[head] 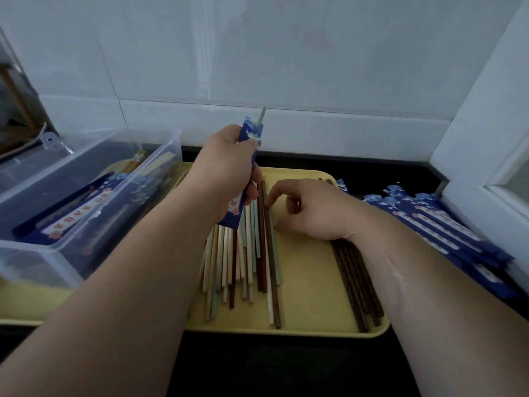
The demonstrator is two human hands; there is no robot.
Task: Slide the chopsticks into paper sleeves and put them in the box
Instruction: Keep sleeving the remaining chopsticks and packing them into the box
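Observation:
My left hand point(226, 170) grips a blue paper sleeve point(252, 133) held nearly upright over the tray, and a pale green chopstick point(261, 114) sticks out of its top. My right hand point(309, 209) rests on the yellow tray point(309, 282), its fingers loosely curled, the forefinger touching a brown chopstick in the loose pile of cream, green and brown chopsticks point(246, 262). A bundle of dark brown chopsticks point(357, 287) lies under my right wrist. The clear plastic box point(83, 207) at the left holds sleeved chopsticks.
A stack of empty blue paper sleeves point(446, 224) lies at the right on the dark counter. A white tiled wall stands behind, and a white window frame point(486, 138) rises at the right. The box sits on a second yellow tray point(34, 305).

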